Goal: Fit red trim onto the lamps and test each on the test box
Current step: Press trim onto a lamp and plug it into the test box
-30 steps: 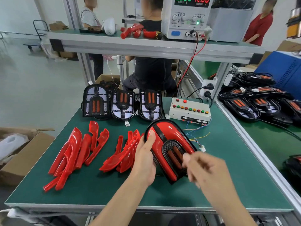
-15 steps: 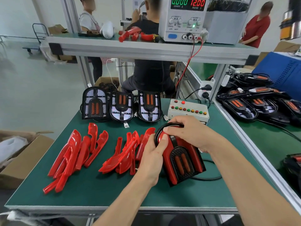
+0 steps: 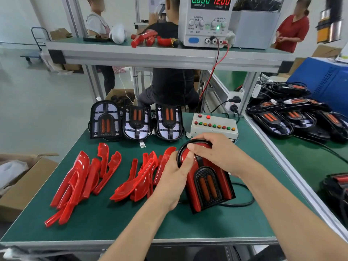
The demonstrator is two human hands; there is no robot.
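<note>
Your left hand (image 3: 174, 178) clamps the lamp (image 3: 204, 178) steady on the worktop (image 3: 113, 223) so your right hand (image 3: 216, 153), curled over its top, seats the trim.

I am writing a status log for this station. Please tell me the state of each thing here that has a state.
Held lamp: red trim fitted, unlit, lying on the table.
Left hand: grips the lamp's left edge.
Right hand: fingers curled over the lamp's top.
Three back lamps: no trim, unlit.
Trim pieces: loose, in two piles.
Test box: one top red lamp looks lit.
Power supply: on, reads 12.00 volts, zero current.
</note>
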